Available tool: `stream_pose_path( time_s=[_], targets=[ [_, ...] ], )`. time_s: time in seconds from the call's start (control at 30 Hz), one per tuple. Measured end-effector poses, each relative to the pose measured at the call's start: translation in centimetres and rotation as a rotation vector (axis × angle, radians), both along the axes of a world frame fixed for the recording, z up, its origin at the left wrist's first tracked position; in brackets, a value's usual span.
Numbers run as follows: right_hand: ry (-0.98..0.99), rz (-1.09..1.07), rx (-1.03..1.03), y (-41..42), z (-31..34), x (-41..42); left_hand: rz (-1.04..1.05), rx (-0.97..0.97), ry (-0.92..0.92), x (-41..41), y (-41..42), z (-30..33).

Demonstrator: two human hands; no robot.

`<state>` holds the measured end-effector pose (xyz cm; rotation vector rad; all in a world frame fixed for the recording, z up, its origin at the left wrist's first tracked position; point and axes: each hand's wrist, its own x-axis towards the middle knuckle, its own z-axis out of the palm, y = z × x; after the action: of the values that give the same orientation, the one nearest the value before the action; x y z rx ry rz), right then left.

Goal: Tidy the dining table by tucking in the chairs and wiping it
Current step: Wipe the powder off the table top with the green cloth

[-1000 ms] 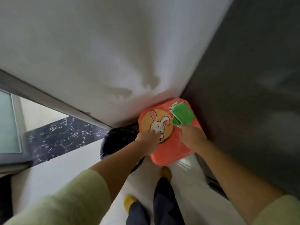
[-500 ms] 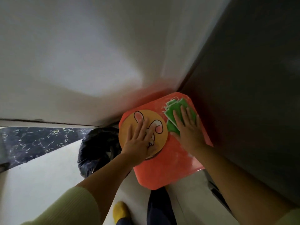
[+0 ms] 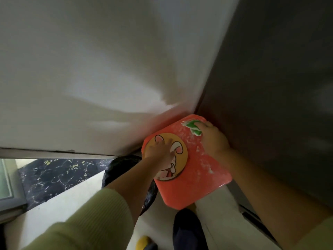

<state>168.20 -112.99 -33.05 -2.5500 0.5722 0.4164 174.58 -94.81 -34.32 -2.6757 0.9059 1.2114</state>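
- Red stool (image 3: 191,184) sits in the corner, between white wall (image 3: 108,69) and dark panel (image 3: 279,87).
- Left hand (image 3: 158,150) flat on rabbit sticker (image 3: 177,159), fingers straight, steadying.
- Right hand (image 3: 212,139) presses green sponge (image 3: 193,127) at far right corner; grip on it: can't tell.
- Sponge looks soft; soapy seat probably slippery, hold by rim.

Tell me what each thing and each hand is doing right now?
Red stool: upright in the corner, white smears on its seat.
Round bunny mat: lying flat on the seat, under the left hand.
Green cloth: bunched at the seat's far corner, under the right hand.
Left hand: pressing on the mat.
Right hand: pressing on the cloth; fingers hard to see.
Black bag: beside the stool, on the floor.
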Motion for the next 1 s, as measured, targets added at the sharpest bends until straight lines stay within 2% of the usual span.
stream_pose_path(
  time_s=[0.1, 0.23, 0.37, 0.67, 0.77, 0.9, 0.93, 1.0],
  targets=[
    [-0.043, -0.004, -0.034, 1.2, 3.9, -1.4, 0.053, -0.091, -0.081, -0.7, 0.2, 3.7],
    [-0.023, -0.052, -0.078, 4.0, 8.8, -4.3, -0.091, -0.136, -0.091, -2.1, 2.3, 8.3],
    [0.018, -0.09, -0.117, 8.0, 13.6, -6.8, -0.205, -0.162, -0.184, -2.3, 5.1, 12.4],
    [-0.061, -0.356, -0.207, 20.7, 22.4, -15.3, -0.553, -0.285, -0.309, -7.1, 10.9, 23.4],
    [-0.063, -0.424, -0.183, 23.2, 23.9, -18.0, -0.623, -0.312, -0.311, -8.9, 12.4, 25.1],
    [-0.047, -0.494, -0.208, 26.5, 25.9, -23.4, -0.617, -0.355, -0.364, -13.3, 14.8, 27.6],
    [-0.053, -0.506, -0.217, 27.3, 26.2, -24.8, -0.623, -0.291, -0.341, -14.8, 15.3, 27.0],
    [-0.061, -0.545, -0.241, 28.9, 26.7, -27.7, -0.687, -0.282, -0.347, -17.1, 15.8, 23.1]
  ],
)
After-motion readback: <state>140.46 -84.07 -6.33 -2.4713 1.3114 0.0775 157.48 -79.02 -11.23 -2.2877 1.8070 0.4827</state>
